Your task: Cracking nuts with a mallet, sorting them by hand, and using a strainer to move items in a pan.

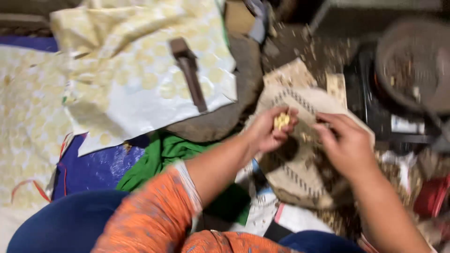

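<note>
My left hand (271, 129) is closed around several small pale yellow pieces (281, 120), held at the fingertips over a beige patterned cloth (300, 100). Just to its right, my right hand (346, 143) hovers over the same cloth with the fingers curled towards the left hand; the blur hides whether it holds anything. More small yellowish bits lie on the cloth between the two hands. My orange sleeves and blue trousers show at the bottom.
A yellow-and-white printed sheet (140, 70) with a brown wooden tool (190, 70) on it lies at the upper left. Green fabric (164, 154) and blue plastic (93, 168) lie beneath. A round dark pan (412, 61) sits at the upper right. Husks litter the ground.
</note>
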